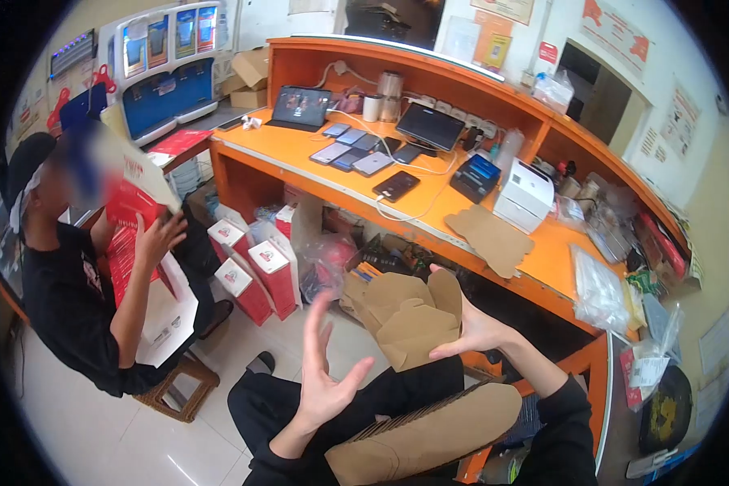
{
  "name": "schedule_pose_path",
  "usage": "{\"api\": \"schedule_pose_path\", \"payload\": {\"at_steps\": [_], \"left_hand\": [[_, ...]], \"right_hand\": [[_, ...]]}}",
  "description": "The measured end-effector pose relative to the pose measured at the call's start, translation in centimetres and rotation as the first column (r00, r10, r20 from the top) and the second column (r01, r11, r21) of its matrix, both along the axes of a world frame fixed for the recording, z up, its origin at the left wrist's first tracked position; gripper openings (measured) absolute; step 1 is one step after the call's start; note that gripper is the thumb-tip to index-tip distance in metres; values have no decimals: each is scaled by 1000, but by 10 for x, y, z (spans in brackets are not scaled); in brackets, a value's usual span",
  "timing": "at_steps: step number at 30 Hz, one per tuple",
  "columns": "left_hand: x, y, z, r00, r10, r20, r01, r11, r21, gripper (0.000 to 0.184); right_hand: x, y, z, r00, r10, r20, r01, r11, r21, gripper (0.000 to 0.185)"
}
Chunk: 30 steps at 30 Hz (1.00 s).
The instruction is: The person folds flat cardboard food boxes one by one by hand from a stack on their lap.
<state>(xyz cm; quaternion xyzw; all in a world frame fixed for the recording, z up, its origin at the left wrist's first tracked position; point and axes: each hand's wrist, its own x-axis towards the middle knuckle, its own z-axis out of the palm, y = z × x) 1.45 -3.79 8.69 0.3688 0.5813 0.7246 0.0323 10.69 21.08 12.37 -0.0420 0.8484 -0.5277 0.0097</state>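
Note:
My right hand (482,328) grips a brown cardboard takeout box (409,320) by its right side, thumb in front and fingers behind. The box is partly folded, with its flaps standing up. To its left, my left hand (326,377) is raised with fingers and thumb spread, touching nothing. Across my lap lies a stack of flat brown cardboard box blanks (429,437). Another flat brown blank (489,238) rests on the orange counter's front edge, beyond the box.
A co-worker (73,267) sits at left on a woven stool (178,390), holding red and white cartons. Folded red cartons (271,271) stand on the floor. The orange counter (300,166) bears several phones, a tablet (298,107), a white printer (525,197) and plastic bags (598,287).

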Motion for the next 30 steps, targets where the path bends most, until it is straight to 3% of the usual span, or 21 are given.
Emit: {"api": "schedule_pose_path", "payload": {"at_steps": [1, 4, 5, 7, 9, 10, 12, 14, 15, 16, 18, 22, 26, 27, 30], "left_hand": [[-2, 4, -3, 1000, -28, 6, 28, 996, -88, 111], [8, 32, -29, 889, -331, 317, 345, 938, 11, 119], [14, 40, -31, 796, -457, 396, 440, 887, 139, 122], [13, 50, -35, 868, -414, 273, 414, 908, 61, 121], [18, 52, -23, 939, -301, 164, 310, 950, -32, 115], [18, 53, -23, 982, -191, 5, 189, 970, -150, 112], [17, 59, -25, 940, -26, -340, -88, 944, -317, 106], [27, 69, -20, 874, -99, -476, -64, 947, -314, 97], [33, 75, -15, 828, -169, -535, -24, 942, -336, 96], [41, 81, -11, 774, -240, -585, 17, 933, -359, 95], [60, 95, -2, 752, -353, -556, 155, 915, -372, 88], [84, 114, 2, 697, -385, -604, 231, 919, -320, 87], [102, 129, -6, 549, -448, -706, 261, 894, -365, 85], [110, 131, -6, 600, -463, -653, 359, 885, -298, 83], [120, 136, -10, 649, -419, -634, 369, 903, -220, 79]], "right_hand": [[4, 0, 1, 999, -14, -39, 14, 1000, 12, 124], [15, -7, 0, 993, -34, -110, 34, 999, 3, 126], [19, -8, -4, 994, -36, -108, 34, 999, -24, 127], [26, -2, -18, 988, -38, -147, 42, 999, 21, 130], [39, -3, -20, 961, -137, -242, 66, 958, -280, 126], [47, -5, -13, 942, -199, -271, 68, 902, -426, 123], [69, -4, 8, 829, -481, -285, 312, 821, -477, 88], [92, 5, 22, 841, -444, -309, 445, 893, -70, 44], [98, -3, 34, 878, -432, -204, 443, 896, 9, 24], [107, 3, 36, 939, -340, -58, 344, 913, 221, 22], [116, 14, 24, 985, -169, 37, 142, 912, 384, 28], [148, 27, 15, 1000, 4, 6, -6, 911, 412, 38], [155, 30, 13, 999, -4, 36, -10, 931, 364, 41], [155, 29, 11, 998, -21, 52, 2, 942, 335, 41], [165, 34, 9, 990, -92, 103, 70, 977, 203, 43]]}}
